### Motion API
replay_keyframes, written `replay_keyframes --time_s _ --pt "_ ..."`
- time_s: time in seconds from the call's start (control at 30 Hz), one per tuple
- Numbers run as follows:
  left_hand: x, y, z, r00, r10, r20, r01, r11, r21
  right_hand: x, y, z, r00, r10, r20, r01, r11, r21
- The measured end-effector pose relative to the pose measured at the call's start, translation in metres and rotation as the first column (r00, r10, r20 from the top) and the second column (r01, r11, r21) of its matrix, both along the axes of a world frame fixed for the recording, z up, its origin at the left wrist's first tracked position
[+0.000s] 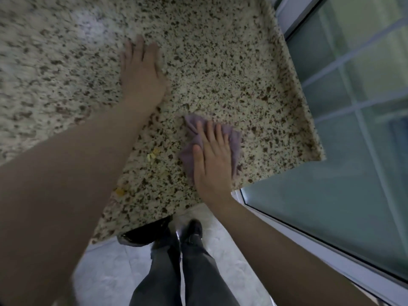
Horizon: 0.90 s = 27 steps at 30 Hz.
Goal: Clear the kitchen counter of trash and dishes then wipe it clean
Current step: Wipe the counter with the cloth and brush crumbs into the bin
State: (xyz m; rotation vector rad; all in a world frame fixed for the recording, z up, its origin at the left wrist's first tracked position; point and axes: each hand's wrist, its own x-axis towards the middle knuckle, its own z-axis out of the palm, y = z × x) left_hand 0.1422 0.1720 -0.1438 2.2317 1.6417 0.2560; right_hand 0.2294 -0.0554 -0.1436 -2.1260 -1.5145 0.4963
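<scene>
1. The speckled granite counter [220, 62] fills most of the view, running from the far left to a corner at the right; its near edge slants down toward the person's feet.
2. A frosted glass door or window [353, 140] with white framing stands along the right side, just beside the counter's right edge.
3. Pale floor tiles [106, 272] show at the near side, below the counter edge.
4. The person's 2 legs in dark grey trousers [176, 272] stand on the floor, with dark shoes [192, 230] close under the counter's near edge.
5. The left hand [143, 71] lies palm down and flat on the bare counter, fingers released and stretched out, grasping nothing; it is farther and to the left of the cloth.
6. The right hand [212, 160] presses palm down on the cloth, fingers spread flat over it rather than clenched.
7. The purple cloth [234, 140], crumpled, lies on the counter near its right near corner, showing around the right hand's fingers.
8. Small yellow crumbs [152, 154] sit on the counter just left of the cloth, with another yellow bit [120, 191] nearer the counter's edge.
</scene>
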Motion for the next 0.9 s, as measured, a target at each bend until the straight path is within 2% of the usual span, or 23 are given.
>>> replay_keyframes --time_s 0.07,0.13,0.23,0.33,0.4,0.47,0.53,0.67,0.77,0.83,0.9 --pt "-0.030 0.004 0.014 0.995 -0.041 0.087 0.049 0.995 -0.089 -0.023 0.003 -0.002 0.998 0.034 -0.051 -0.033 0.999 0.021" --pt "-0.083 -0.006 0.021 0.994 -0.013 0.111 0.015 1.000 -0.019 -0.052 0.007 -0.003 0.993 0.073 -0.091 -0.070 0.997 0.039" --pt "-0.168 -0.034 0.021 0.992 0.126 -0.020 -0.125 0.991 0.036 -0.097 0.020 -0.002 0.982 0.109 -0.153 -0.104 0.994 0.040" --pt "-0.210 -0.064 0.013 0.976 0.192 -0.100 -0.188 0.981 0.052 -0.121 0.029 0.006 0.964 0.155 -0.214 -0.144 0.987 0.067" --pt "-0.220 -0.078 0.007 0.977 0.194 -0.091 -0.190 0.980 0.050 -0.120 0.030 0.010 0.922 0.138 -0.362 -0.129 0.990 0.049" --pt "-0.223 -0.086 0.001 0.976 0.206 -0.076 -0.203 0.978 0.048 -0.107 0.031 0.013 0.832 0.089 -0.547 -0.111 0.994 -0.007" --pt "-0.219 -0.089 -0.002 0.968 0.235 -0.089 -0.229 0.971 0.075 -0.087 0.033 0.019 0.765 0.053 -0.642 -0.118 0.991 -0.059" --pt "-0.215 -0.091 -0.005 0.955 0.268 -0.125 -0.254 0.960 0.122 -0.045 0.022 0.026 0.850 -0.003 -0.527 -0.099 0.981 -0.165" --pt "-0.215 -0.091 -0.006 0.953 0.281 -0.116 -0.267 0.956 0.118 -0.023 0.022 0.022 0.905 0.041 -0.424 -0.084 0.993 -0.083" --pt "-0.215 -0.091 -0.006 0.951 0.287 -0.115 -0.274 0.954 0.120 -0.012 0.043 0.015 0.949 0.087 -0.302 -0.090 0.996 0.004" --pt "-0.214 -0.091 -0.006 0.949 0.292 -0.121 -0.279 0.953 0.115 -0.002 0.076 0.013 0.980 0.057 -0.192 -0.062 0.998 -0.019"
